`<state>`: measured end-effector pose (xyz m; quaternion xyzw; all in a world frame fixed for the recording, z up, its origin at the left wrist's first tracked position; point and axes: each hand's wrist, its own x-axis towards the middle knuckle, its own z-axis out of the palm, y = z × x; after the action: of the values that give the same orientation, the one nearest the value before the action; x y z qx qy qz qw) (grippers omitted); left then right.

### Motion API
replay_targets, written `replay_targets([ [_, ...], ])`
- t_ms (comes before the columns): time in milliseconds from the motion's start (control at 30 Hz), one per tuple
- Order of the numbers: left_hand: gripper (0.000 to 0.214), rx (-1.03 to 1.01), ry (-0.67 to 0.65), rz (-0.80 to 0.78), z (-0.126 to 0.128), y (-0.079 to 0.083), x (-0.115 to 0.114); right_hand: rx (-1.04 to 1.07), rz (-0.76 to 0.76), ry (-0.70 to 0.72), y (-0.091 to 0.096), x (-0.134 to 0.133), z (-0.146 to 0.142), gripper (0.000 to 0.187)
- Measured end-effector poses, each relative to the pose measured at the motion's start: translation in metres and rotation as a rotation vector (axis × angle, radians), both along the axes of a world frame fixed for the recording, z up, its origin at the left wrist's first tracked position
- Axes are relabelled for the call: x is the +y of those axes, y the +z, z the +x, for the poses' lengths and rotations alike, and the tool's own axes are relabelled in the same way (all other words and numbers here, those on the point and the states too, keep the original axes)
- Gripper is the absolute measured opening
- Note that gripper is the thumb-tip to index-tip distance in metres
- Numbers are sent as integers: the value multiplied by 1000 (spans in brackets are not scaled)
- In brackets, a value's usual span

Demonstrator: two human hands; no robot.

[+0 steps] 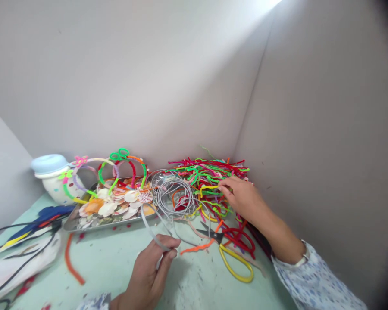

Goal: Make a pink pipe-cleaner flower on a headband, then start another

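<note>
My left hand (151,271), low in the middle of the head view, pinches a thin grey curved band (149,229) that looks like a bare headband. Farther right, my right hand (244,199) has its fingers closed on one end of a yellow pipe cleaner (208,187). Beneath it spreads a pile of pipe cleaners (220,168) in red, green, pink and other colours. A coil of grey wire (163,202) lies between my hands. Scissors (218,237) with one red and one yellow handle rest, blades apart, across an orange pipe cleaner (197,249).
A metal tray (113,224) of seashells (108,209) stands at left. Several pipe-cleaner-wrapped headbands (139,165) stand on it. Behind are a white jar with a blue lid (56,178) and grey walls (142,86). Tools with cables (39,221) and an orange stick (71,262) lie at left.
</note>
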<state>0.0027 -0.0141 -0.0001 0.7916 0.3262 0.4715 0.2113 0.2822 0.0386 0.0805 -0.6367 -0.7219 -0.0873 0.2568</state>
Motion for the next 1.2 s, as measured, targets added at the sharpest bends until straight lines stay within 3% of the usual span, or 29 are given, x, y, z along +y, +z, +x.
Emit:
replay_targets([
  [267, 28, 24, -39, 72, -1, 0, -1, 117, -34, 177, -3, 0, -3, 15],
  [467, 32, 29, -113, 111, -3, 0, 2, 228, 173, -3, 15, 6, 8, 16],
  [600, 34, 16, -142, 110, -3, 2, 3, 166, 113, -50, 23, 36, 6, 18],
  [800, 36, 16, -168, 100, -4, 4, 5, 201, 46, -12, 12, 88, -5, 8],
  [933, 35, 23, -149, 84, -5, 2, 8, 351, 102, -48, 11, 96, 2, 15],
  [1200, 37, -16, -187, 72, -5, -3, 12, 765, 262, -75, 17, 82, 26, 34],
])
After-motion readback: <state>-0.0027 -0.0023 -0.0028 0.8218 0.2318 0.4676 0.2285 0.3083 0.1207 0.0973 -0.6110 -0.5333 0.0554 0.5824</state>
